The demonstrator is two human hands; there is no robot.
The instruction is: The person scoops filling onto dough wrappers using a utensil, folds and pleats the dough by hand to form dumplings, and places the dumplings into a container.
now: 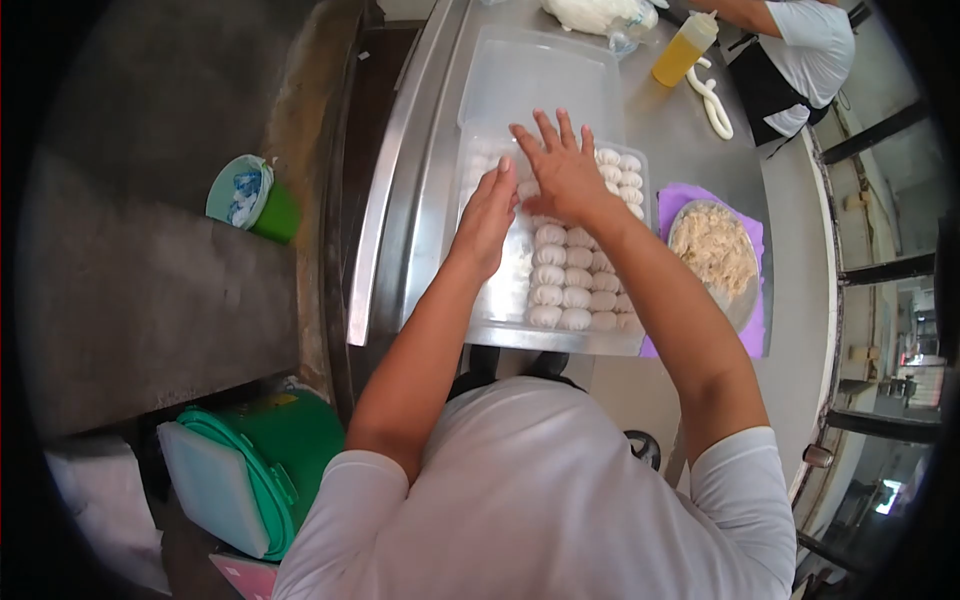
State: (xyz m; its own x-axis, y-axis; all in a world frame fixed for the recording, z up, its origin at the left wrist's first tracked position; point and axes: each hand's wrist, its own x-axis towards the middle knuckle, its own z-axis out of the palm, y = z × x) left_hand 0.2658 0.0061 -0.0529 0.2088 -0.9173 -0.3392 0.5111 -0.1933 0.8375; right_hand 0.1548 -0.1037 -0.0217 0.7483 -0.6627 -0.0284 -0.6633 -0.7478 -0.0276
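While dough balls (576, 297) lie under the splayed right grip (566, 180), beside the unclenched left grip (486, 225), a bucket (277, 213) flanks the surface (672, 130).

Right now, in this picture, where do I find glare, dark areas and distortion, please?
In the head view, glare whitens the tray's bare part beside the dough balls; in the head view, the floor at upper left is dim; also in the head view, the corners go black and the window frame at right bows.
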